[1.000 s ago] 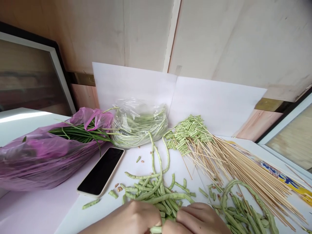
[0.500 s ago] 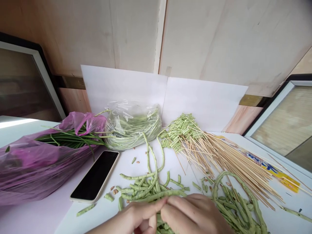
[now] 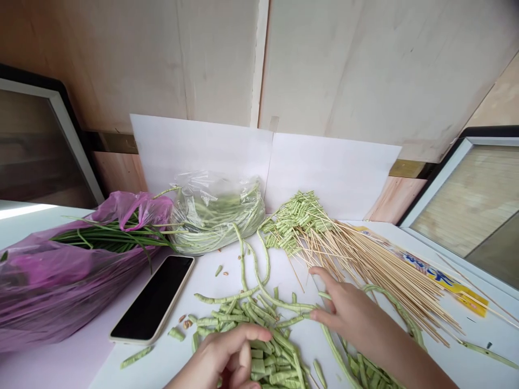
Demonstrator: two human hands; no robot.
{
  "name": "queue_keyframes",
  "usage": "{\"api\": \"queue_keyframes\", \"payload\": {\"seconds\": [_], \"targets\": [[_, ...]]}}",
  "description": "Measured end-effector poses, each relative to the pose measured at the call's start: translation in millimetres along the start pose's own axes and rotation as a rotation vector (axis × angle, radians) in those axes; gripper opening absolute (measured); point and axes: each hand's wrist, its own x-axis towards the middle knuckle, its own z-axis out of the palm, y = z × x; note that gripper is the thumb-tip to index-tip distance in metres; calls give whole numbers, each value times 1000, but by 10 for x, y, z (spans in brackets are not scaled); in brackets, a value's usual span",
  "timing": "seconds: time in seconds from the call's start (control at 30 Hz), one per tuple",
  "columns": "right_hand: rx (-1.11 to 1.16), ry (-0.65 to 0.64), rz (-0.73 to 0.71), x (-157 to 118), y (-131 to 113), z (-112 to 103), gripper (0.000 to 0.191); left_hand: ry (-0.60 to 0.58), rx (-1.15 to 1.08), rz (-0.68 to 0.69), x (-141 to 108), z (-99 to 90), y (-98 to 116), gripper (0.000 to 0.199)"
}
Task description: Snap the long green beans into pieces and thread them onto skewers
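Note:
My left hand [image 3: 227, 354] is over the near pile of broken green bean pieces [image 3: 279, 367], index finger stretched out and other fingers loosely curled, with nothing visible between them. My right hand [image 3: 348, 310] reaches forward past the pile, thumb and index finger spread apart. Its thumb is beside a long green bean [image 3: 287, 305] that curves across the pile; I cannot tell whether they touch. A small green piece shows between the thumb and index finger. More long beans [image 3: 397, 308] and pieces lie partly hidden under my right forearm.
A clear bag of long beans [image 3: 219, 216] stands at the back. To its right are bean pieces on skewers [image 3: 300, 219], bare wooden skewers [image 3: 389, 275] and a yellow wrapper [image 3: 466, 297]. At left lie a phone [image 3: 154, 300] and a purple bag [image 3: 60, 286] with green stalks.
My hands, together over the pile before, are now apart. The right moved forward with fingers spread; the left stayed near the pile. A long bean now stretches rightward to my right hand.

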Motion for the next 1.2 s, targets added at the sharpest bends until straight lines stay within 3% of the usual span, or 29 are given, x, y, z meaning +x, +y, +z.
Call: {"api": "queue_keyframes", "payload": {"seconds": [0.17,0.3,0.37,0.47,0.57,0.73,0.8,0.83,0.87,0.97,1.1,1.2], "targets": [[467,-39,-238,-127,-249,78,81,46,79,42,3,33,-61,38],[645,-68,-356,-272,-428,119,90,103,169,10,-53,44,-138,35],[705,-51,-420,-341,-509,144,88,133,237,18,-67,49,-134,38],[812,-55,-510,-404,-624,217,69,140,345,62,-49,68,-53,42],[896,-177,-509,-391,-708,309,50,96,498,118,-14,99,56,37],[900,-375,-370,-285,-654,293,56,212,782,361,-29,94,144,43],[835,-378,-301,-256,-600,231,31,273,841,364,-45,63,172,40],[802,-372,-282,-247,-581,203,15,291,858,351,-49,45,189,38],[771,-363,-283,-242,-572,182,14,293,873,333,-49,29,208,37],[682,-301,-360,-252,-589,180,34,267,939,256,-31,-2,260,31],[507,-43,-476,-310,-629,318,40,214,1037,274,3,6,276,32],[387,197,-607,-337,-624,455,29,157,1081,325,18,35,249,38]]}}
